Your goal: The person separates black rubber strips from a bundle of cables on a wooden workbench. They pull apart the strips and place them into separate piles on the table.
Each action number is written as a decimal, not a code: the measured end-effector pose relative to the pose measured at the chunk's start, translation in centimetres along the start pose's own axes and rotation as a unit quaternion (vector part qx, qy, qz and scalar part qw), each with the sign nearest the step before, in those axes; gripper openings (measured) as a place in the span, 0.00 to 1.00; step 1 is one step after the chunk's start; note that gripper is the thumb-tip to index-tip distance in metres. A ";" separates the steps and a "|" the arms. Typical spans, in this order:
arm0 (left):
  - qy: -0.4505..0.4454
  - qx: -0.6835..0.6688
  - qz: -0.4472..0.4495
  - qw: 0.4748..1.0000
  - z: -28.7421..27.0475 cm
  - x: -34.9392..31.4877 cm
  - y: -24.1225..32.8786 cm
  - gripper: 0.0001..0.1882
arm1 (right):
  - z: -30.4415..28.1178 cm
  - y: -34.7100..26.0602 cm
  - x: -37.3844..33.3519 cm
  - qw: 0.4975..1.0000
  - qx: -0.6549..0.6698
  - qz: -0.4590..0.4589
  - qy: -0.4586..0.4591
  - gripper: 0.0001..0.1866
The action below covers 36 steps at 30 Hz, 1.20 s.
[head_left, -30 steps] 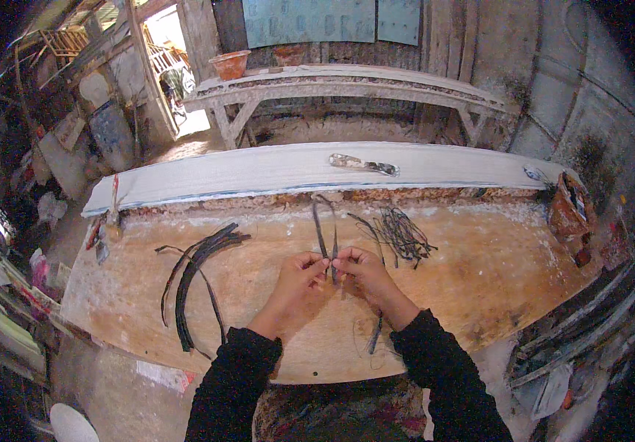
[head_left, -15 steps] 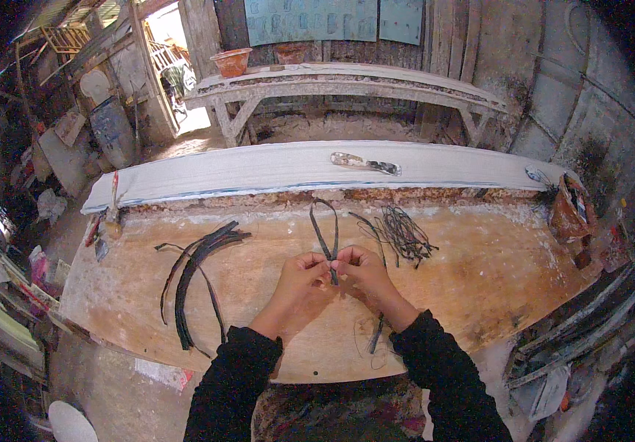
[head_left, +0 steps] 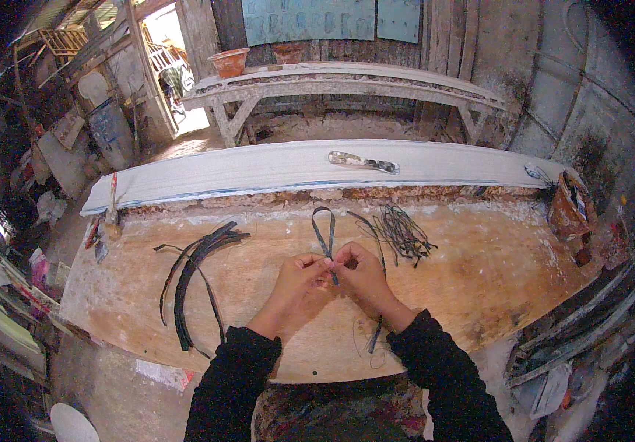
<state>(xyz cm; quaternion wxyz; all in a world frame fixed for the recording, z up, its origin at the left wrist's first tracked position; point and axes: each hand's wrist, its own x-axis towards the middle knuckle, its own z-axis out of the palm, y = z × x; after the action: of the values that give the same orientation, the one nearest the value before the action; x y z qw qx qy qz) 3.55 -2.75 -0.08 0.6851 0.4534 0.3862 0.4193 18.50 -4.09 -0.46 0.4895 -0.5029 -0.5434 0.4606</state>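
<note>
Over the middle of the wooden tabletop [head_left: 258, 295], my left hand [head_left: 299, 280] pinches a narrow dark strip [head_left: 333, 232] bent into an upright loop, where its ends come together. My right hand [head_left: 365, 276] is right beside it, thumb and fingertips closed near the same spot; what those fingers hold is too small to make out. To the left lies a bunch of longer dark strips [head_left: 183, 295]. Beyond my right hand rests a heap of looped dark strips [head_left: 406, 234]. Thin dark thread or wire [head_left: 358, 328] lies by my right wrist, next to a strip end [head_left: 374, 340].
A long white slab [head_left: 244, 168] runs along the table's far side, bearing a stained knife-like tool [head_left: 364, 162]. A brush [head_left: 113, 210] stands at the left end, a reddish-brown pot [head_left: 569, 210] at the right. Behind is a whitened bench [head_left: 332, 87] with an orange pot [head_left: 229, 62].
My right hand's fingertips have lifted slightly and drawn a little apart from the left hand's pinch. The loop has tipped slightly to the right.
</note>
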 end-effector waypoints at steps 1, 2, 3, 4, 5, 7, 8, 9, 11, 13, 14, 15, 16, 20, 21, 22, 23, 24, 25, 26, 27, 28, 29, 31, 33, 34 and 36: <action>0.000 -0.010 -0.007 1.000 0.0 0.0 0.0 0.07 | 0.0 -0.2 -0.1 1.000 -0.017 -0.005 0.000 0.06; -0.001 -0.020 -0.015 1.000 0.0 0.0 0.2 0.07 | 0.0 -0.5 -0.2 0.999 -0.034 -0.009 -0.001 0.07; -0.001 -0.031 -0.022 0.999 -0.1 0.0 0.3 0.06 | 0.0 -0.8 -0.3 0.999 -0.052 -0.014 -0.001 0.07; -0.001 -0.048 -0.018 0.999 -0.1 0.1 0.1 0.06 | 0.0 -1.1 -0.5 0.997 -0.069 -0.044 0.003 0.08; -0.001 -0.065 -0.014 0.998 -0.3 0.3 -0.1 0.06 | 0.0 -1.5 -0.7 0.994 -0.085 -0.074 0.007 0.08; 0.002 -0.080 -0.010 0.997 -0.3 0.4 -0.3 0.06 | -0.1 -2.0 -1.0 0.986 -0.126 -0.112 0.012 0.07; 0.005 -0.078 -0.010 0.997 -0.3 0.5 -0.4 0.06 | -0.2 -2.3 -1.1 0.981 -0.151 -0.120 0.012 0.07; 0.009 -0.075 -0.009 0.997 -0.3 0.5 -0.4 0.06 | -0.2 -2.4 -1.1 0.976 -0.175 -0.128 0.012 0.07; 0.022 -0.072 -0.001 0.997 -0.5 0.6 -0.4 0.07 | -0.4 -2.3 -0.9 0.967 -0.203 -0.153 -0.010 0.10; 0.031 -0.059 0.013 0.998 -0.7 0.7 -0.3 0.08 | -0.4 -2.1 -0.8 0.970 -0.192 -0.144 -0.032 0.13; 0.035 -0.048 0.023 0.998 -0.8 0.7 -0.2 0.08 | -0.4 -2.0 -0.9 0.978 -0.167 -0.122 -0.042 0.14; 0.038 -0.036 0.034 0.998 -0.9 0.7 -0.2 0.08 | -0.4 -1.8 -0.9 0.984 -0.141 -0.100 -0.053 0.16; 0.038 -0.029 0.036 0.998 -0.9 0.7 -0.2 0.09 | -0.4 -1.5 -0.8 0.984 -0.137 -0.100 -0.051 0.16; 0.049 -0.017 0.052 0.997 -0.8 0.7 -0.3 0.09 | -0.4 -1.3 -0.7 0.985 -0.125 -0.109 -0.049 0.18; 0.055 -0.018 0.056 0.997 -0.8 0.7 -0.3 0.09 | -0.3 -1.4 -0.8 0.985 -0.124 -0.112 -0.051 0.18; 0.058 -0.015 0.056 0.997 -0.8 0.6 -0.2 0.09 | -0.2 -1.7 -0.9 0.986 -0.123 -0.099 -0.052 0.17; 0.062 -0.013 0.056 0.996 -0.8 0.6 -0.1 0.09 | -0.1 -2.0 -1.1 0.987 -0.122 -0.086 -0.053 0.17; 0.064 -0.010 0.055 0.996 -0.8 0.6 0.0 0.09 | 0.0 -2.2 -1.2 0.989 -0.121 -0.073 -0.052 0.17; 0.056 -0.012 0.059 0.997 -0.7 0.7 0.0 0.08 | 0.0 -2.1 -1.3 0.986 -0.132 -0.092 -0.041 0.17; 0.048 -0.015 0.061 0.997 -0.6 0.7 0.0 0.08 | 0.0 -2.0 -1.3 0.983 -0.144 -0.112 -0.030 0.17; 0.041 -0.016 0.066 0.997 -0.5 0.7 0.0 0.07 | 0.1 -1.9 -1.3 0.979 -0.155 -0.133 -0.020 0.17; 0.042 -0.023 0.065 0.997 -0.5 0.6 0.0 0.07 | 0.1 -2.0 -1.3 0.975 -0.165 -0.146 -0.020 0.16; 0.043 -0.029 0.063 0.997 -0.5 0.6 -0.1 0.06 | 0.0 -2.1 -1.2 0.972 -0.175 -0.159 -0.020 0.16; 0.040 -0.048 0.060 0.996 -0.7 0.7 -0.2 0.05 | 0.0 -2.2 -1.2 0.963 -0.197 -0.182 -0.007 0.15; 0.033 -0.071 0.058 0.995 -0.9 0.8 -0.3 0.05 | 0.1 -1.9 -1.2 0.954 -0.221 -0.204 0.016 0.14; 0.031 -0.100 0.050 0.993 -0.2 0.3 0.4 0.05 | 0.0 -1.8 -1.2 0.955 -0.219 -0.200 0.026 0.14; 0.030 -0.156 0.035 0.987 1.1 -1.0 1.9 0.05 | -0.1 -1.8 -1.2 0.956 -0.215 -0.195 0.043 0.12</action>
<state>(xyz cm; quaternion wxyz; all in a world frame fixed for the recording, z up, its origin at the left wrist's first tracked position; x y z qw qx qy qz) 3.82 -3.57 2.17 0.7206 0.3418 0.3201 0.5114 18.41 -5.46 1.29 0.4733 -0.5000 -0.6952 0.2068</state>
